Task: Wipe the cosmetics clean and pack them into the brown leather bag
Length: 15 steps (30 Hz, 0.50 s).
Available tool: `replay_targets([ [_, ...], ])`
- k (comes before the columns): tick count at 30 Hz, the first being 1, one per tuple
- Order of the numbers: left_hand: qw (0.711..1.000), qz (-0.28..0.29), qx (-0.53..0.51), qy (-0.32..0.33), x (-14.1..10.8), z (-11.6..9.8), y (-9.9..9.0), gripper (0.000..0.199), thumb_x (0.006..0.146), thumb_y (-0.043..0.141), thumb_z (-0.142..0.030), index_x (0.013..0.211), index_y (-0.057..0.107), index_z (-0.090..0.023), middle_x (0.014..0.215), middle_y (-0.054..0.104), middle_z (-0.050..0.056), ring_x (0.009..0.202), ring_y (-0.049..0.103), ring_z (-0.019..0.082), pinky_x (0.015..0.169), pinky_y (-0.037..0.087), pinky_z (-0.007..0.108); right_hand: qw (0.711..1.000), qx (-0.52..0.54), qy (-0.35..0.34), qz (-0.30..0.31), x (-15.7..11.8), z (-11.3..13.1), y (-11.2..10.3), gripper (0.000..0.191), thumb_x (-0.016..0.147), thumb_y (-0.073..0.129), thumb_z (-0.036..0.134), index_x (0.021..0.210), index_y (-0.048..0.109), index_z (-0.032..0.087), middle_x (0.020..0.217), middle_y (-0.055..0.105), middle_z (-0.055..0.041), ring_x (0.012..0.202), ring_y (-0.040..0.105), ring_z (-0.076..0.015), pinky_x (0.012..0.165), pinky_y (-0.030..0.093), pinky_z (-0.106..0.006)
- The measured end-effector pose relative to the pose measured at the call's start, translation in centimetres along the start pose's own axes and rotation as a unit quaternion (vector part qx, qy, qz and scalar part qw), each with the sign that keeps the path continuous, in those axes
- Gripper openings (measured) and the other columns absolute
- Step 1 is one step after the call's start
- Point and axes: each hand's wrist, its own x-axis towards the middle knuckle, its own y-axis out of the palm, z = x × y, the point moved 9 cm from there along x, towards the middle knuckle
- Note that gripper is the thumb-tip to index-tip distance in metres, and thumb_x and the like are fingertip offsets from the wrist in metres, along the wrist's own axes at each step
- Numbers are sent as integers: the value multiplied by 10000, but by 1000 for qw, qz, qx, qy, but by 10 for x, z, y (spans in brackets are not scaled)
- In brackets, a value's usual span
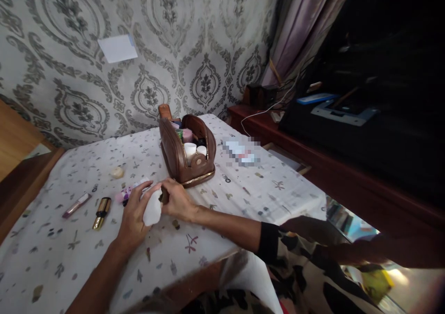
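My left hand (134,214) is closed around a soft white piece, like a tissue or cotton pad (152,209). Close against it, my right hand (180,200) pinches a small dark object (164,195), mostly covered by the fingers; its kind is unclear. Just beyond both hands stands a brown cosmetic bag (170,154), unzipped, with white-capped jars (190,149) and other containers inside. Partly behind my left hand lies a pink and purple item (122,195). Left of that hand are a black and gold lipstick tube (102,213) and a slim lip gloss tube (76,206).
A small cream-coloured round item (117,172) lies farther back on the patterned white tablecloth (215,212). Right of the bag is a pixelated flat item (241,151). A dark red wooden unit (313,168) borders the table's right side, with a white cable (267,107) over it.
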Motion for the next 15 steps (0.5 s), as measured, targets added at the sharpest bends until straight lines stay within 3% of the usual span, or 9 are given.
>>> replay_targets([
  [4, 996, -21, -44, -81, 2, 14, -3, 341, 967, 521, -301, 1274, 598, -176, 1225, 626, 117, 1180, 590, 232, 1032, 468, 368, 996, -57, -47, 39, -6, 10, 6, 369, 691, 794, 207, 1016, 622, 176, 980, 568, -33, 890, 584, -188, 839, 513, -317],
  [7, 979, -36, -105, -169, 0, 33, -6, 328, 963, 509, -404, 1108, 665, -154, 1060, 701, 92, 1021, 651, 223, 933, 517, 339, 994, -24, -90, 60, -9, 18, 11, 432, 740, 807, 266, 1123, 626, 181, 1081, 609, -66, 983, 618, -200, 886, 518, -316],
  [10, 947, -61, -141, -281, -11, 55, -8, 456, 936, 478, -562, 966, 691, -160, 858, 718, 66, 850, 669, 228, 807, 551, 335, 993, 45, -102, 39, -9, 21, 7, 500, 723, 842, 348, 1157, 646, 195, 1114, 652, -72, 994, 648, -196, 883, 523, -301],
  [13, 922, -110, -136, -346, -25, 69, -14, 504, 909, 476, -632, 955, 691, -179, 842, 722, 66, 912, 674, 253, 858, 547, 360, 989, 120, -89, 5, -8, 22, -1, 575, 653, 885, 421, 1136, 670, 194, 1056, 686, -55, 944, 660, -190, 854, 523, -296],
  [15, 924, -116, -128, -342, -26, 69, -17, 483, 934, 460, -606, 1007, 681, -183, 883, 725, 78, 981, 666, 261, 886, 536, 369, 983, 169, -71, 6, -8, 24, -3, 609, 620, 892, 473, 1115, 676, 191, 972, 690, -30, 852, 649, -170, 784, 522, -284],
])
